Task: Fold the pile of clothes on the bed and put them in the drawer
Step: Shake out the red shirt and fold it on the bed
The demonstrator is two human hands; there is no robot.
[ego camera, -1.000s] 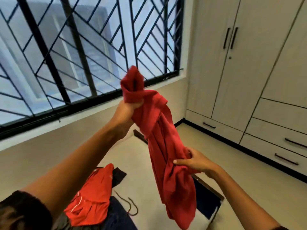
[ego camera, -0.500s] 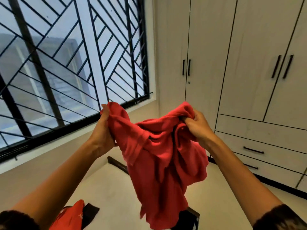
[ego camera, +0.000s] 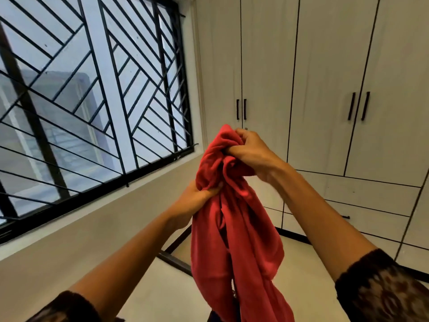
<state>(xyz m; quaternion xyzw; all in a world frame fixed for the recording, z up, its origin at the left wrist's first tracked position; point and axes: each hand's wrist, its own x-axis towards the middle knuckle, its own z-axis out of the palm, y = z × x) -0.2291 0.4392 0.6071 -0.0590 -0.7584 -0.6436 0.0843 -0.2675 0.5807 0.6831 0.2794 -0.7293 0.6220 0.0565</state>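
Note:
A red garment point(ego camera: 232, 240) hangs bunched in the air in front of me, its lower end running out of the bottom of the frame. My right hand point(ego camera: 253, 152) grips its top bunch from above. My left hand point(ego camera: 195, 201) grips a fold lower down on the garment's left side. The wardrobe's drawers point(ego camera: 371, 198) with dark handles sit closed at the right, behind the garment. The bed and the pile of clothes are out of view, apart from a dark scrap of cloth point(ego camera: 216, 318) at the bottom edge.
A barred window point(ego camera: 92, 101) fills the left wall above a pale ledge. Tall wardrobe doors point(ego camera: 325, 77) with black handles cover the right wall. A dark bed-frame edge point(ego camera: 174, 259) crosses the pale floor point(ego camera: 301, 287) below my hands.
My hands have come together: the right one rose to the top of the garment, the left dropped below it. The cloth now hangs in a narrow bunch. The view has turned right, toward the wardrobe.

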